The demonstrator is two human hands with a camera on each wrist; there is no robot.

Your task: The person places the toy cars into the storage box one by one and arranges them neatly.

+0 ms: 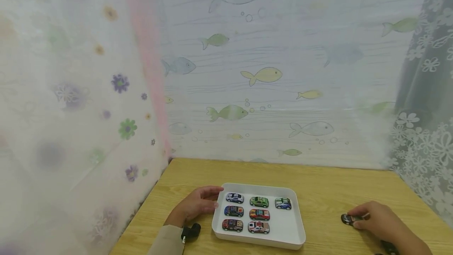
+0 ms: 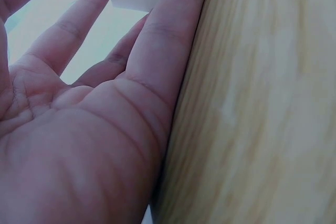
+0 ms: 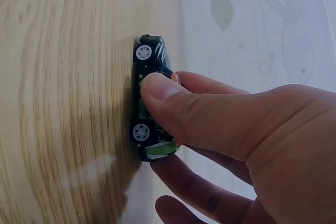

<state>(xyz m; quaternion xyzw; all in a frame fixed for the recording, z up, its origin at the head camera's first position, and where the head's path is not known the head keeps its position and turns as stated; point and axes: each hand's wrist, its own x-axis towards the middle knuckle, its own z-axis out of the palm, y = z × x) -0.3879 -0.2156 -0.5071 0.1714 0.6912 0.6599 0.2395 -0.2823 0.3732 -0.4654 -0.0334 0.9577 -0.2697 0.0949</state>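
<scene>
In the head view my right hand point(image 1: 376, 221) pinches a dark toy car point(image 1: 348, 219) at the right side of the table. The right wrist view shows the thumb on the car's side, between its two silver wheels, and a green patch near one end of the toy car point(image 3: 152, 103). A white tray point(image 1: 262, 243) lies in front of me with several toy cars in it. My left hand point(image 1: 194, 206) rests at its left wall, fingers fairly straight with the tips right at the rim. Its edge lies along the wood in the left wrist view.
Inside the tray, cars stand in columns: three at left, three in the middle, and one green-and-blue car point(image 1: 283, 203) at the back right. The wooden table point(image 1: 325, 184) reaches back to a fish-print curtain point(image 1: 269, 129). A flowered curtain point(image 1: 88, 148) hangs along the left.
</scene>
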